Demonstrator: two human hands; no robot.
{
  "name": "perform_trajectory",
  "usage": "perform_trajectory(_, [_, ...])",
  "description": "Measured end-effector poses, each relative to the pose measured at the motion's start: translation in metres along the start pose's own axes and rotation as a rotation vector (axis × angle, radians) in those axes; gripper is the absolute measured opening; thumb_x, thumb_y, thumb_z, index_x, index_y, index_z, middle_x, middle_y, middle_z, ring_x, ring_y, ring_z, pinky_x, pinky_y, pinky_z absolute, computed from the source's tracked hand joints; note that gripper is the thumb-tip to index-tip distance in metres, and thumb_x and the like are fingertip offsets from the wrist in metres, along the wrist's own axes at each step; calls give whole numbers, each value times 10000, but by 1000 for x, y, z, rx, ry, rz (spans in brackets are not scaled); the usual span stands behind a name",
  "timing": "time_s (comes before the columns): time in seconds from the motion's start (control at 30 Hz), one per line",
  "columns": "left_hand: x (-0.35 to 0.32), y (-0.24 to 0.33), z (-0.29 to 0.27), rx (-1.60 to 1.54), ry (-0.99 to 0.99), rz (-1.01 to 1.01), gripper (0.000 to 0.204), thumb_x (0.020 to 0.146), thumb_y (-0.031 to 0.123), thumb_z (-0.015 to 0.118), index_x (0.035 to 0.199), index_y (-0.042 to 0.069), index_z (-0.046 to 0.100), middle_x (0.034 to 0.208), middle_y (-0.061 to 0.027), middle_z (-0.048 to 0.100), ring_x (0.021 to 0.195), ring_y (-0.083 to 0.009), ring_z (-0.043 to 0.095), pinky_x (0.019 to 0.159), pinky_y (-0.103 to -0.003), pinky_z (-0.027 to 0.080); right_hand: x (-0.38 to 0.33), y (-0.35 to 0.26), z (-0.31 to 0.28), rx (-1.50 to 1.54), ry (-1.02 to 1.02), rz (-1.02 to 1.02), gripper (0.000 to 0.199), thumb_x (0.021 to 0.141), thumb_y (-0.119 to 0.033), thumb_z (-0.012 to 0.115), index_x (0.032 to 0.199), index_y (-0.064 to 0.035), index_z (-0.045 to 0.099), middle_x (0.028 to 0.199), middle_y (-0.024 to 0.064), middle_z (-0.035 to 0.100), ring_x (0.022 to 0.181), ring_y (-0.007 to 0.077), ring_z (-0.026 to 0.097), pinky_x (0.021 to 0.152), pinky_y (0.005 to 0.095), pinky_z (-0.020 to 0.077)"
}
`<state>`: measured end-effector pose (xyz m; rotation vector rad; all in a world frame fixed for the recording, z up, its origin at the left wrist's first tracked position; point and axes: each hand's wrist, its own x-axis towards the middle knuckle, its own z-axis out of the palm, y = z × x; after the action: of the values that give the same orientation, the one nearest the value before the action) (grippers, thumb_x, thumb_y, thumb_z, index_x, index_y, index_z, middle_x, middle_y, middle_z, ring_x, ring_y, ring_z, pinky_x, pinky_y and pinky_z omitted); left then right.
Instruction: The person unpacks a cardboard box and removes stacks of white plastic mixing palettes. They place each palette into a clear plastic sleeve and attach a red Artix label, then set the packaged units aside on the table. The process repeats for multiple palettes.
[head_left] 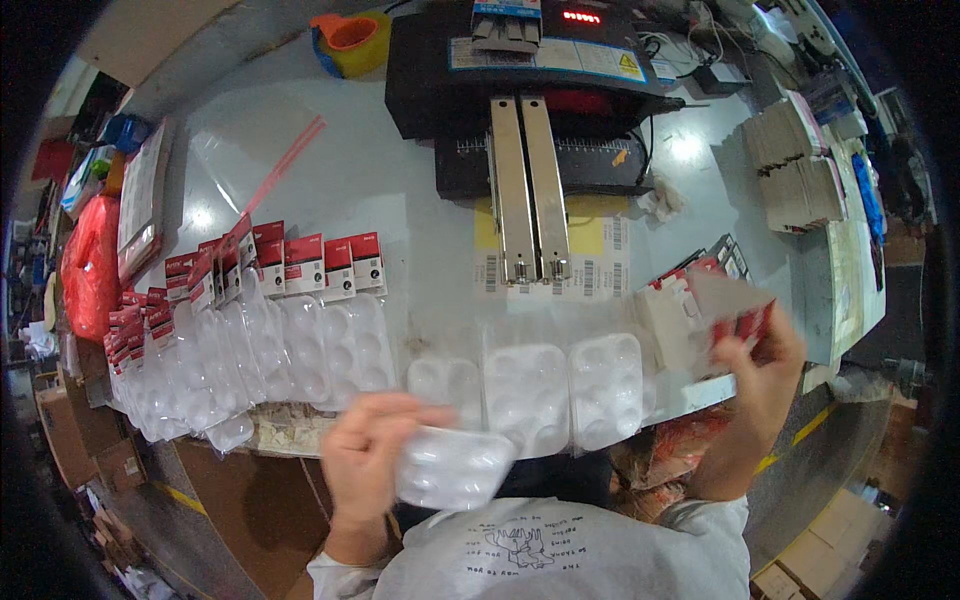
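My left hand (pixel 362 455) holds a clear plastic blister tray (pixel 455 468) close to my chest, below the table's front edge. My right hand (pixel 762 360) is raised at the right and grips a red and white printed card (pixel 735 305), blurred by motion, beside a stack of similar cards (pixel 675 315). Three empty clear trays (pixel 528 395) lie side by side on the table between my hands.
A fanned row of finished packs (pixel 270 330) with red card tops covers the table's left. A black sealing machine (pixel 530 90) with two metal rails (pixel 528 190) stands at the back centre. Tape dispenser (pixel 350 42) at back left, card stacks (pixel 795 165) at right, red bag (pixel 90 265) at far left.
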<state>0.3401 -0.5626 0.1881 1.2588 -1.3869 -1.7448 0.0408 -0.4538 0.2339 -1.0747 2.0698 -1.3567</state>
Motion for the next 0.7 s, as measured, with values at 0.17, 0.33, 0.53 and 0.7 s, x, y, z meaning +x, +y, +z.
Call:
perform_trajectory(0.17, [8, -10, 49, -51, -245, -95, 141, 900, 86, 602, 969, -27, 651, 851, -51, 703, 732, -58, 610, 675, -193, 478, 7, -13, 60, -11, -507, -42, 304, 745, -217, 766, 933, -4, 659, 747, 81, 640, 623, 110, 567, 587, 240, 450])
perform_trajectory(0.33, [14, -23, 56, 142, -199, 6, 129, 894, 128, 626, 922, 7, 661, 673, -19, 650, 557, -26, 494, 501, -205, 393, 12, -4, 72, -90, -609, 35, 284, 732, -221, 784, 862, 0, 662, 625, 56, 592, 537, 87, 451, 498, 249, 387])
perform_trajectory(0.53, [14, -28, 62, 179, -178, 42, 136, 894, 142, 626, 895, 9, 654, 601, -20, 609, 521, -25, 469, 470, -213, 374, 16, 3, 68, -166, -698, 36, 280, 764, -286, 740, 870, -44, 647, 600, 150, 537, 518, 294, 536, 506, 338, 417])
perform_trajectory(0.7, [18, -32, 59, 173, -25, 98, 160, 915, 143, 590, 869, -2, 641, 642, -3, 587, 582, -41, 471, 527, -206, 375, 19, 24, 60, -123, -520, 42, 337, 704, -293, 797, 860, -23, 668, 637, 68, 611, 527, 147, 537, 507, 268, 417])
